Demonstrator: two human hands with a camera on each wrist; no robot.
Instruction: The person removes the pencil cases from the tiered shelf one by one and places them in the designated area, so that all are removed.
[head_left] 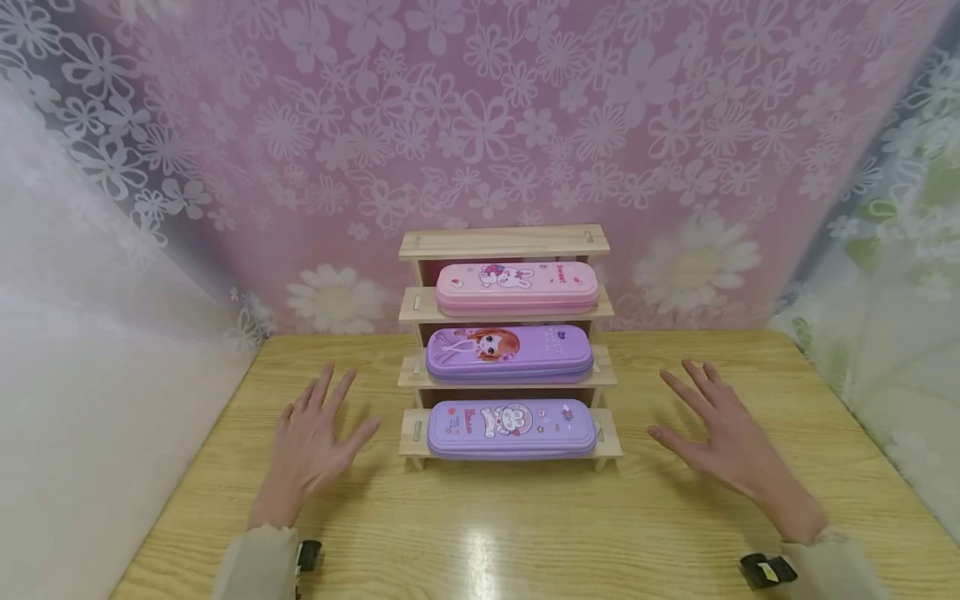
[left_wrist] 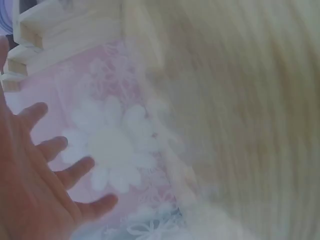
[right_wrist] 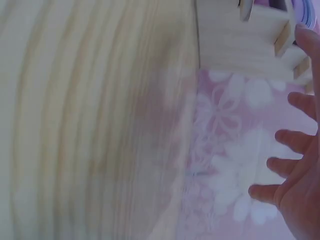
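Observation:
A stepped wooden rack (head_left: 504,242) stands in the middle of the table in the head view. On its tiers lie a pink pencil case (head_left: 517,286) with a rabbit, a purple pencil case (head_left: 510,352) with a red-haired girl, and, lowest, a lilac pencil case (head_left: 512,429) with a rabbit. The uppermost tier is bare. Left of the rack my left hand (head_left: 311,442) is spread with nothing in it. My right hand (head_left: 727,442), likewise spread, holds nothing to the rack's right. Both hands are apart from the rack, and each wrist view shows fingers extended beside its side.
The light wood-grained table (head_left: 420,533) ends at the back against a pink flowered curtain (head_left: 480,125). Pale sheer fabric (head_left: 82,375) hangs along the left side, with more flowered fabric (head_left: 900,275) at the right. Dark straps sit on both wrists.

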